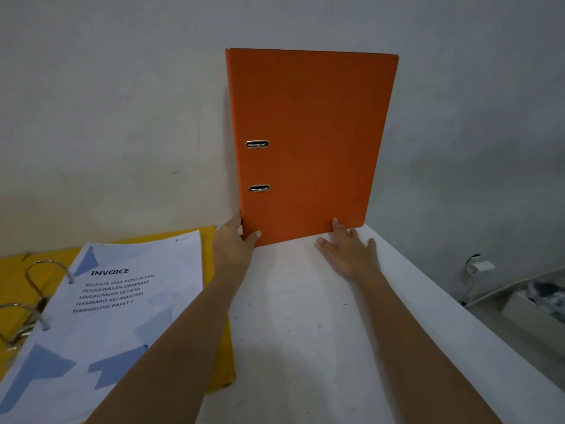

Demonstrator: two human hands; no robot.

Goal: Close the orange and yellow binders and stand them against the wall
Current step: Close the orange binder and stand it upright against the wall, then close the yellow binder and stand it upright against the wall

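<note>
The orange binder (308,142) is shut and stood upright against the wall (122,87), long axis vertical, front cover facing the camera, with 2 metal slots (257,144) near its left edge. Its bottom left corner is gripped by the left hand (235,240), thumb on the cover. The right hand (348,249) is laid open and flat on the white table (305,316), fingertips touching the binder's bottom edge. The yellow binder (218,301) is left lying open and flat on the left, an invoice sheet (113,301) on its rings (46,270).
</note>
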